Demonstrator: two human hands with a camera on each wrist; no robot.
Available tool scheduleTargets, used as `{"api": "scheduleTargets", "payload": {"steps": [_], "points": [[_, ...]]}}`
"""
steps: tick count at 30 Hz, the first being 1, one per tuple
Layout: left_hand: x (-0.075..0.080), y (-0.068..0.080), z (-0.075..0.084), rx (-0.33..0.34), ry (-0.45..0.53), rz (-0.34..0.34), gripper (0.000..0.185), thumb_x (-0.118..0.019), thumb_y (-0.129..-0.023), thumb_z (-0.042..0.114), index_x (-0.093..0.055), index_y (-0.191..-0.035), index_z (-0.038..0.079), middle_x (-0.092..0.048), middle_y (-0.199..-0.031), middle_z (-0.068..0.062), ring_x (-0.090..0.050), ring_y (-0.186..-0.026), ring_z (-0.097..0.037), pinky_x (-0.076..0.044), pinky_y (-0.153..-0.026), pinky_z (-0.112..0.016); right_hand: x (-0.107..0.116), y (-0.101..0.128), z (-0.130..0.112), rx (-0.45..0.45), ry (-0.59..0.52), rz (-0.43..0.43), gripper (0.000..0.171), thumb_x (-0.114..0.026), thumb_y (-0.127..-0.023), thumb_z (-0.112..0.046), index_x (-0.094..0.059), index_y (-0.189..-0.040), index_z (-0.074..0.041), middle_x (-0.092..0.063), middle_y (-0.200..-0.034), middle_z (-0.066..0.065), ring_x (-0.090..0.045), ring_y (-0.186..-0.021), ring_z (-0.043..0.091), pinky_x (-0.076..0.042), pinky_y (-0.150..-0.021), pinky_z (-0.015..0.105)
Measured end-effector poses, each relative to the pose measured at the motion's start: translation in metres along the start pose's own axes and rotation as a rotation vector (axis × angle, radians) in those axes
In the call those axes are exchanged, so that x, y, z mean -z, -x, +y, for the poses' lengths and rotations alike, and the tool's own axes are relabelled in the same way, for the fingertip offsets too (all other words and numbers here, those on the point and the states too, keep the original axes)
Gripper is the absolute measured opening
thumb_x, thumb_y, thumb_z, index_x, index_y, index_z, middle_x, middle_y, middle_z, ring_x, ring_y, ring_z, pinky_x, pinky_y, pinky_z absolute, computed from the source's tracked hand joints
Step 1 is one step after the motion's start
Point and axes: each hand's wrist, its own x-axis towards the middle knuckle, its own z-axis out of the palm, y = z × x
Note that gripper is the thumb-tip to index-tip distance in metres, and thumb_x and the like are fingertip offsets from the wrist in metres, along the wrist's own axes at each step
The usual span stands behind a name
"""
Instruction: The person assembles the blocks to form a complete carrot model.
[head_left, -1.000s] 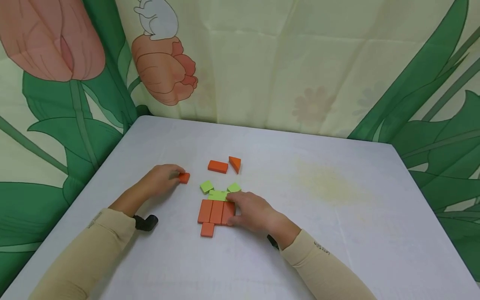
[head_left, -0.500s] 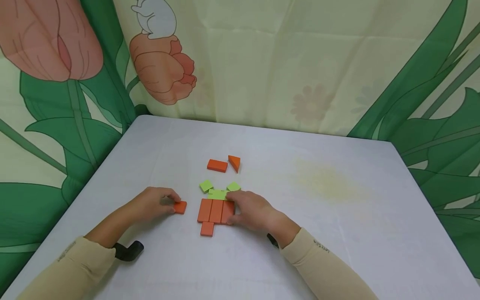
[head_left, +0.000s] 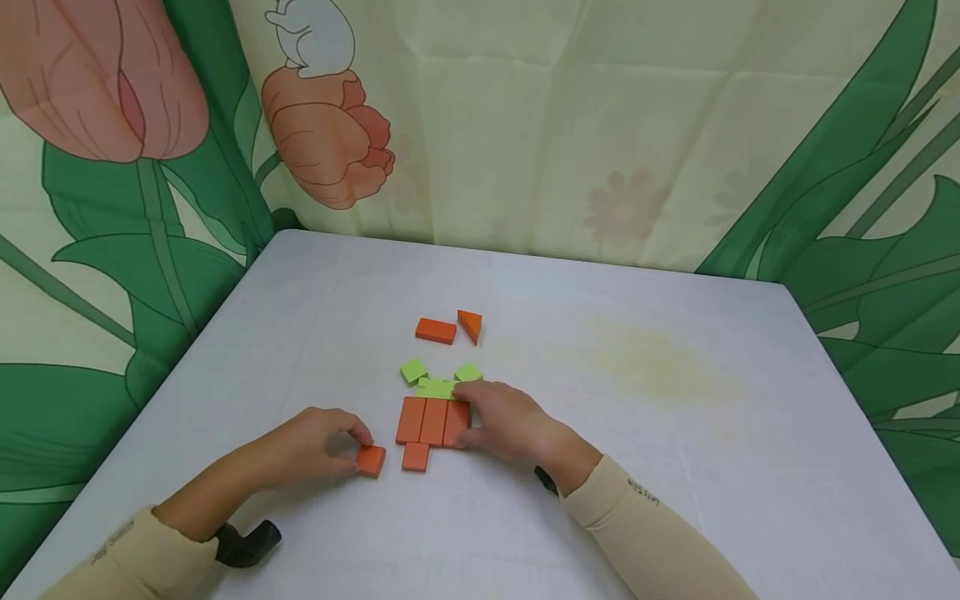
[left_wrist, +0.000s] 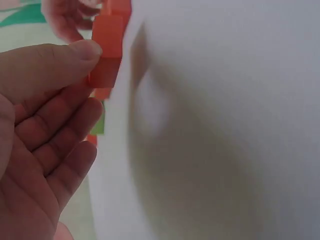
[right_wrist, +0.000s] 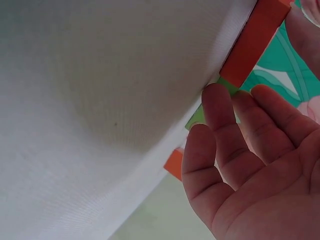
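In the head view my left hand [head_left: 311,450] pinches a small orange-red square block [head_left: 371,461] between thumb and fingers, left of a flat arrangement of blocks. The left wrist view shows the thumb on the face of that block [left_wrist: 107,40]. My right hand [head_left: 510,423] spans the rightmost of three upright orange-red rectangular blocks [head_left: 456,421], its thumb at the near end and fingers at the far end. Another small square block [head_left: 416,457] touches the near edge of this row. A light green block [head_left: 435,389] lies along the row's far edge, partly under my right fingertips.
Two tilted green square blocks [head_left: 413,372] sit at the green block's far corners. Farther back lie an orange-red rectangular block [head_left: 436,331] and an orange triangular block [head_left: 471,325]. The white-covered table [head_left: 675,483] ends at a flower-printed curtain [head_left: 510,150].
My left hand has brought the small square block toward the near side of the table, beside the lower part of the arrangement. My right hand has stayed at the row.
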Motion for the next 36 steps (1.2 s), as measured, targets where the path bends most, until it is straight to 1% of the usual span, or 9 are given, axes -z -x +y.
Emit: {"api": "scheduleTargets", "payload": {"steps": [3, 5, 7, 10, 15, 20, 25, 29, 36], "points": [[-0.002, -0.002, 0.009, -0.018, 0.01, -0.005, 0.024, -0.081, -0.084, 0.016, -0.07, -0.105, 0.018, -0.065, -0.104, 0.015, -0.062, -0.104, -0.018, -0.054, -0.09, -0.041, 0.0, 0.0, 0.0, -0.007, -0.001, -0.004, 0.058, -0.078, -0.089, -0.028, -0.056, -0.139, -0.009, -0.061, -0.129, 0.001, -0.056, -0.119, 0.022, -0.045, -0.103, 0.039], [-0.005, -0.006, 0.014, -0.062, 0.01, 0.007, 0.023, -0.081, -0.085, 0.016, -0.07, -0.106, 0.017, -0.065, -0.105, 0.014, -0.062, -0.105, -0.019, -0.054, -0.09, -0.042, -0.001, -0.001, 0.001, -0.007, -0.003, -0.006, 0.058, -0.078, -0.089, -0.028, -0.055, -0.139, -0.009, -0.061, -0.13, 0.002, -0.056, -0.12, 0.023, -0.044, -0.103, 0.039], [-0.009, -0.01, 0.018, -0.083, 0.012, 0.018, 0.023, -0.08, -0.086, 0.017, -0.07, -0.107, 0.017, -0.065, -0.105, 0.014, -0.062, -0.104, -0.017, -0.054, -0.09, -0.04, -0.001, -0.001, 0.001, -0.004, -0.008, -0.008, 0.058, -0.078, -0.089, -0.028, -0.055, -0.139, -0.009, -0.061, -0.131, 0.002, -0.055, -0.121, 0.023, -0.044, -0.104, 0.039], [-0.015, -0.016, 0.023, -0.134, 0.024, 0.034, 0.022, -0.08, -0.086, 0.015, -0.069, -0.106, 0.015, -0.064, -0.103, 0.014, -0.062, -0.101, -0.016, -0.054, -0.088, -0.038, -0.002, -0.002, 0.002, 0.01, -0.012, -0.008, 0.055, -0.077, -0.09, -0.028, -0.057, -0.137, -0.008, -0.062, -0.127, 0.002, -0.057, -0.117, 0.023, -0.045, -0.102, 0.039], [-0.024, -0.027, 0.034, -0.166, 0.059, 0.049, 0.021, -0.082, -0.085, 0.014, -0.069, -0.101, 0.015, -0.062, -0.096, 0.015, -0.06, -0.092, -0.013, -0.054, -0.083, -0.033, -0.001, -0.003, 0.004, 0.015, 0.002, -0.008, 0.047, -0.074, -0.093, -0.027, -0.059, -0.134, -0.01, -0.063, -0.118, -0.001, -0.057, -0.109, 0.02, -0.047, -0.097, 0.038], [-0.035, -0.036, 0.042, -0.158, 0.054, 0.089, 0.022, -0.082, -0.084, 0.012, -0.07, -0.102, 0.012, -0.062, -0.095, 0.013, -0.057, -0.088, -0.009, -0.053, -0.08, -0.028, -0.002, -0.004, 0.006, 0.014, 0.011, -0.004, 0.043, -0.069, -0.096, -0.02, -0.058, -0.137, -0.009, -0.063, -0.128, 0.003, -0.057, -0.119, 0.023, -0.045, -0.103, 0.041], [-0.042, -0.042, 0.05, -0.128, 0.022, 0.108, 0.02, -0.082, -0.084, 0.012, -0.069, -0.1, 0.013, -0.061, -0.093, 0.012, -0.055, -0.088, -0.011, -0.052, -0.079, -0.029, 0.0, -0.004, 0.007, 0.036, 0.018, 0.016, 0.038, -0.062, -0.098, -0.008, -0.06, -0.136, -0.008, -0.063, -0.131, 0.005, -0.057, -0.123, 0.027, -0.044, -0.105, 0.043], [-0.046, -0.044, 0.055, -0.115, -0.021, 0.117, 0.02, -0.081, -0.084, 0.011, -0.07, -0.1, 0.013, -0.061, -0.093, 0.01, -0.055, -0.088, -0.012, -0.052, -0.079, -0.03, 0.001, -0.005, 0.006, 0.022, 0.028, 0.015, 0.039, -0.063, -0.097, -0.007, -0.06, -0.136, -0.008, -0.063, -0.132, 0.005, -0.056, -0.124, 0.027, -0.044, -0.105, 0.043], [-0.05, -0.046, 0.056, -0.127, -0.069, 0.14, 0.023, -0.082, -0.083, 0.011, -0.068, -0.101, 0.011, -0.061, -0.094, 0.008, -0.055, -0.088, -0.013, -0.051, -0.08, -0.031, 0.002, -0.007, 0.005, 0.009, 0.051, 0.013, 0.039, -0.065, -0.095, -0.006, -0.061, -0.135, -0.008, -0.064, -0.131, 0.004, -0.057, -0.123, 0.026, -0.044, -0.105, 0.043]]}}
